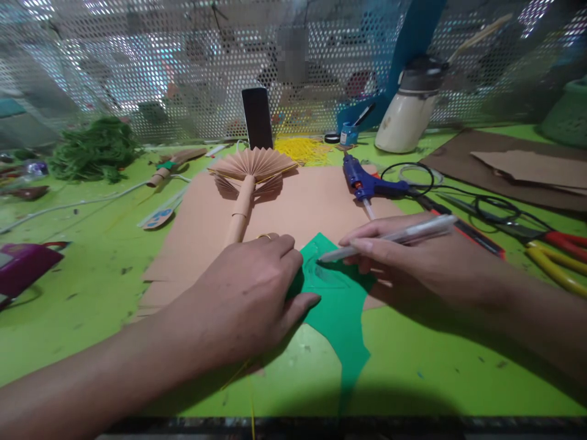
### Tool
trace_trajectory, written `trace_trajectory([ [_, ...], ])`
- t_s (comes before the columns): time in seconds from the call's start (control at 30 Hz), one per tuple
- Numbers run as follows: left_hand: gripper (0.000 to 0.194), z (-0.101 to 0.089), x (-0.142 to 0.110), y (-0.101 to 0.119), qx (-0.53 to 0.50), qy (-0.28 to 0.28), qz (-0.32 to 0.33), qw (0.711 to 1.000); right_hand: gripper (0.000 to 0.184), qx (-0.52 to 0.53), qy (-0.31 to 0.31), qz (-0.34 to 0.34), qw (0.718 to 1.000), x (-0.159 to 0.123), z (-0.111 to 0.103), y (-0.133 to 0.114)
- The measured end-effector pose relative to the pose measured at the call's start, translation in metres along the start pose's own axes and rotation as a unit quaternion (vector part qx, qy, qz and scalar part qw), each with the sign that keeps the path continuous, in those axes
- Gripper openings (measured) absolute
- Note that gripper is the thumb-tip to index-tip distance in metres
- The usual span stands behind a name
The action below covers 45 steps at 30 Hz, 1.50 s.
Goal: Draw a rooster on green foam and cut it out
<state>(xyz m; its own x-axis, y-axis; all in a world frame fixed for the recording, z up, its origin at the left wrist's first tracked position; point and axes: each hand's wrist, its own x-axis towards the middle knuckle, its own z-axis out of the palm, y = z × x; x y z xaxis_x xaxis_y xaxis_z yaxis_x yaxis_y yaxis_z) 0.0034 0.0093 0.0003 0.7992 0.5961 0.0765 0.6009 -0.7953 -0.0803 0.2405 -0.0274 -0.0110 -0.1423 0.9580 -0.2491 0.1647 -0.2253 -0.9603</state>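
Observation:
A green sheet of paper [339, 318] with an irregular cut edge lies before me, with faint pencil-like lines drawn near its top. My left hand [257, 287] rests on its left side, knuckles bent and thumb apart from the fingers, pressing it down; the fingertips are partly hidden. My right hand [403, 250] is closed around a silver-grey pen [394, 238], whose tip touches the drawn lines. Under the green piece are brown paper sheets [302, 195]. Just beyond my left hand lies a pleated brown paper fan [252, 168] with a rolled paper handle.
A blue glue gun [360, 174] lies behind my right hand. Scissors [550, 244] with red and yellow handles are at right. At the back stand a phone [257, 119], a paint jar [349, 133] and a white jug [406, 116]. Green strands [94, 150] are heaped at left.

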Motion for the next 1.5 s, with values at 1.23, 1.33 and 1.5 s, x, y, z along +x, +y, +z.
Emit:
trace_trajectory([
  [1.23,0.031,-0.001,0.000,0.000,-0.014,-0.030,-0.016,0.999,0.025,-0.004,-0.036,-0.006,0.999,0.003,0.003,0.004],
  [1.33,0.029,-0.002,0.000,0.001,-0.009,-0.030,-0.017,0.999,0.029,0.025,-0.003,-0.022,0.999,0.006,0.003,0.008],
  [1.5,0.029,-0.001,0.001,0.001,-0.010,-0.023,-0.013,1.000,0.034,0.010,0.029,-0.036,0.999,0.006,0.003,0.009],
])
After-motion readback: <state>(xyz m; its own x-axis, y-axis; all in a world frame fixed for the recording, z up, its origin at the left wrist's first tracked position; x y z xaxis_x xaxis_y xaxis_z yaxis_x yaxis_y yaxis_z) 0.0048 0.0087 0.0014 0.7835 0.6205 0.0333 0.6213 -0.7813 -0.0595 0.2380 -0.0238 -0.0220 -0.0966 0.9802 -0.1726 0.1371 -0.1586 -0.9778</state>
